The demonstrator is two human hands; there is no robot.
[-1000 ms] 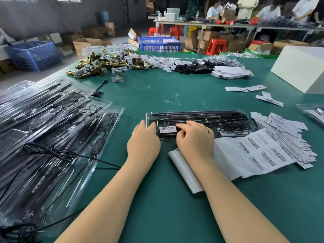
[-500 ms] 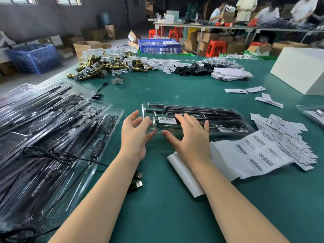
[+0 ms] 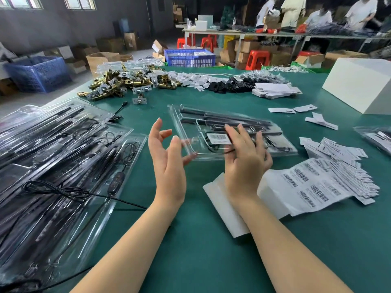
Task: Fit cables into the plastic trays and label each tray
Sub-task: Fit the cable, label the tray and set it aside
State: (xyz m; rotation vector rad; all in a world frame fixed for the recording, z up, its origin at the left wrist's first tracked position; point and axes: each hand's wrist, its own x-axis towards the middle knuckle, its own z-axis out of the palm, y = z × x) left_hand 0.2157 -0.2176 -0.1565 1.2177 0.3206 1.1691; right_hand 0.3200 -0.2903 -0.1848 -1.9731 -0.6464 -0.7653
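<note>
Clear tray (image 3: 222, 132), label (image 3: 219, 138) on, tilted above green table (image 3: 190, 250). Right hand (image 3: 245, 163) grasps near edge; left hand (image 3: 167, 157) released, fingers spread beside it. Labelling looks done. Next: set aside on stack (image 3: 63, 166), needs steady carry.

Packing workshop; green worktable (image 3: 190, 261); cardboard boxes (image 3: 101, 59); blue crates (image 3: 38, 72); barcode labels (image 3: 306, 182)

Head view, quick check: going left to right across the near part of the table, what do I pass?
stack of filled trays → left hand → right hand, which is on the labelled tray → barcode label sheets → another tray at the right edge.
</note>
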